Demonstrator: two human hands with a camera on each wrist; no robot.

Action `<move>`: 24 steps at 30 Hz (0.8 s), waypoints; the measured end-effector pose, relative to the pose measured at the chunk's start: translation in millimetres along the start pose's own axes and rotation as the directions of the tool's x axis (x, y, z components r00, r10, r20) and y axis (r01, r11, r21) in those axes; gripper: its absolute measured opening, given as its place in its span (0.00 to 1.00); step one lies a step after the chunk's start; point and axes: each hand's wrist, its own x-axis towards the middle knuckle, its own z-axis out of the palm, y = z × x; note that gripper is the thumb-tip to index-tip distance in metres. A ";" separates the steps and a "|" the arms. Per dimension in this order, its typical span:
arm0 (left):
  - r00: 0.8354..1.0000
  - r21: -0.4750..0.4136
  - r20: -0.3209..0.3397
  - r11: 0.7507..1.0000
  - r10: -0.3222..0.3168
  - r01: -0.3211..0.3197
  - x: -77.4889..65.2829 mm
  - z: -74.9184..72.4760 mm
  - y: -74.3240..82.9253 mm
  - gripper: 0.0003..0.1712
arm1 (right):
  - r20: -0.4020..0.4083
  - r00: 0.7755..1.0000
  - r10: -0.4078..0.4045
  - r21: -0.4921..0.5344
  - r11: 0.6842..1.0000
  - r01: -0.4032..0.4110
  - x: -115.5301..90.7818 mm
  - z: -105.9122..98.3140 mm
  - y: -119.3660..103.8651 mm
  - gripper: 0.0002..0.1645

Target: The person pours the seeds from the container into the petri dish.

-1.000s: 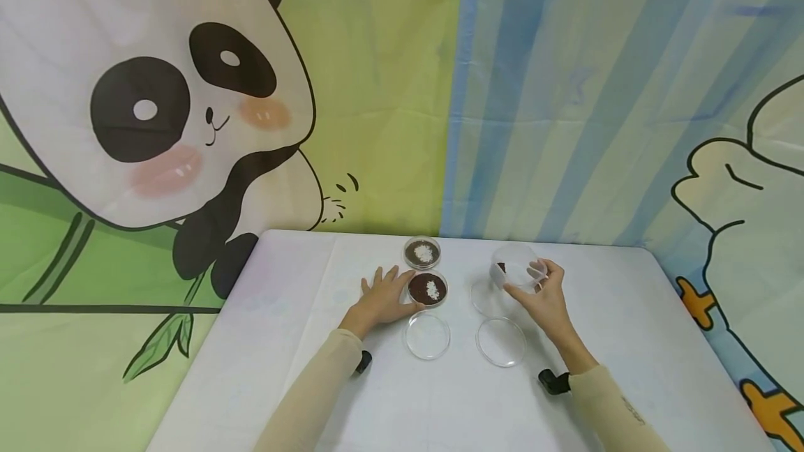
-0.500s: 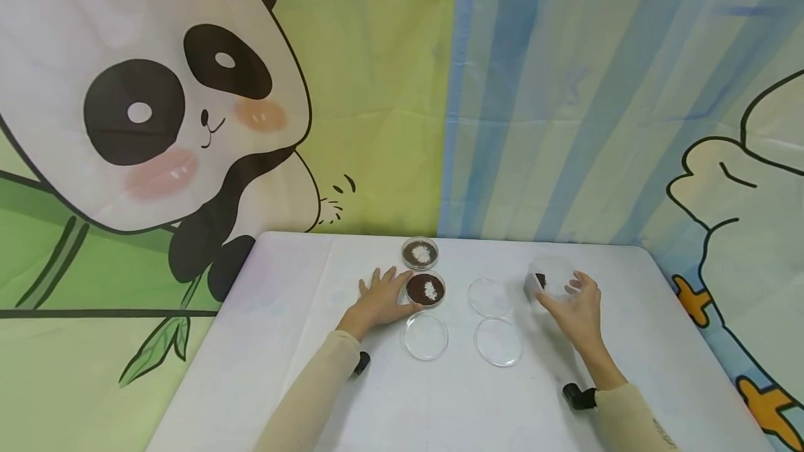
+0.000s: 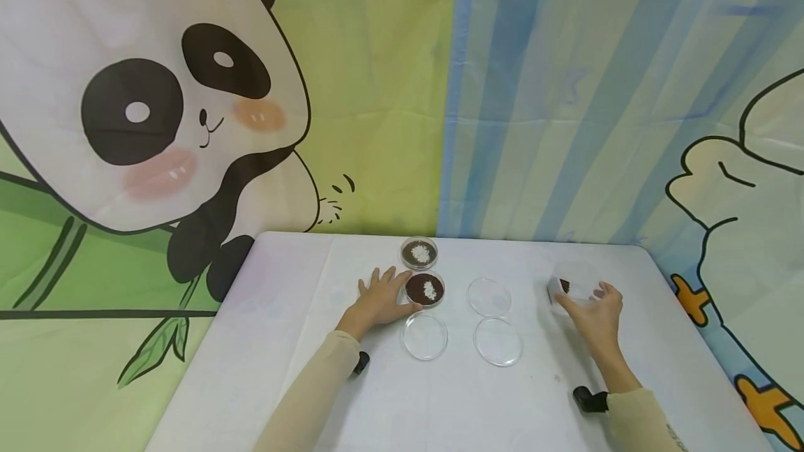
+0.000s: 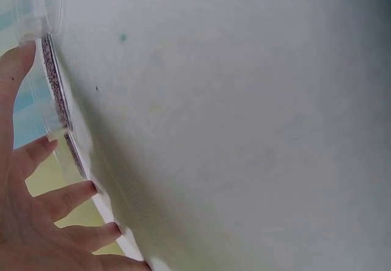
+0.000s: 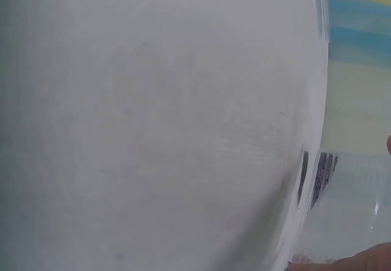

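My left hand steadies a clear petri dish between thumb and index finger, the other fingers spread. Dark brown granules fill this dish, with a white patch on top. Its side and a dark layer show in the left wrist view, beside the thumb. On the right, my right hand holds a clear plastic tub low at the table, thumb on the near side. Some dark granules lie at one side inside the tub; in the right wrist view the tub is only partly in frame.
A second petri dish with dark granules and a white patch stands behind the held one. Clear round dish pieces lie on the white table: one in front, two to the right, far and near. A printed curtain hangs behind.
The right hand has carried the tub rightward, away from above the far clear round piece, and lowered it toward the table. The left hand has stayed at its dish.
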 end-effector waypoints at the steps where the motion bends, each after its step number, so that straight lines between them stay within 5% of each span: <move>1: 1.000 0.002 0.001 1.000 -0.001 0.001 0.2 0.3 -0.3 0.49 | 0.007 1.000 0.002 0.001 1.000 -0.002 0.1 -0.2 0.9 0.66; 11: 1.000 0.001 -0.001 1.000 0.008 -0.008 0.9 1.0 -0.9 0.50 | 0.050 0.999 0.008 -0.009 1.000 -0.008 -0.8 -2.7 5.1 0.71; 16: 1.000 0.003 0.000 1.000 0.012 -0.012 1.7 1.6 -0.2 0.50 | -0.034 0.990 -0.138 -0.083 0.987 0.135 -3.7 -5.4 -1.1 0.70; 19: 1.000 0.005 0.001 1.000 0.011 -0.011 1.8 0.7 0.2 0.51 | -0.072 0.936 -0.344 -0.144 0.933 0.331 -4.7 -4.0 -8.3 0.64; 24: 1.000 0.023 0.011 1.000 0.003 -0.003 1.0 0.1 -0.3 0.51 | 0.050 0.747 -0.663 -0.232 0.720 0.654 -7.3 5.7 -21.7 0.55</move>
